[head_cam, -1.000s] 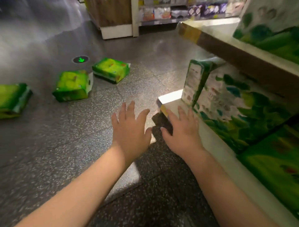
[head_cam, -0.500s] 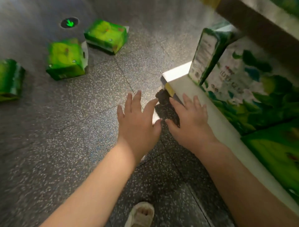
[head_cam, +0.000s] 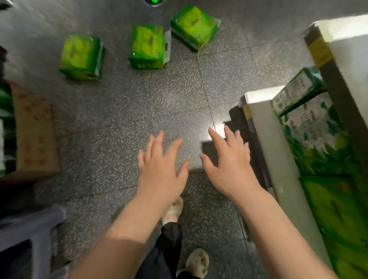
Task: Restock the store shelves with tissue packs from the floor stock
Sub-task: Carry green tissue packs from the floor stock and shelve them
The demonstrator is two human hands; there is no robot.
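Three green tissue packs lie on the speckled grey floor ahead: a left pack, a middle pack and a far pack. My left hand and my right hand hover side by side above the floor, fingers spread and holding nothing, well short of the packs. On the right, the white bottom shelf carries green-and-white tissue packs, and another green pack sits closer to me.
A brown cardboard box stands at the left edge. The upper shelf's corner with yellow tape juts out at the right. My feet in pale slippers are below my arms. A green arrow marker is set in the floor.
The view has tilted down and swung left, so the floor packs sit higher and more central. Both hands have moved away from the shelf corner and stay empty.
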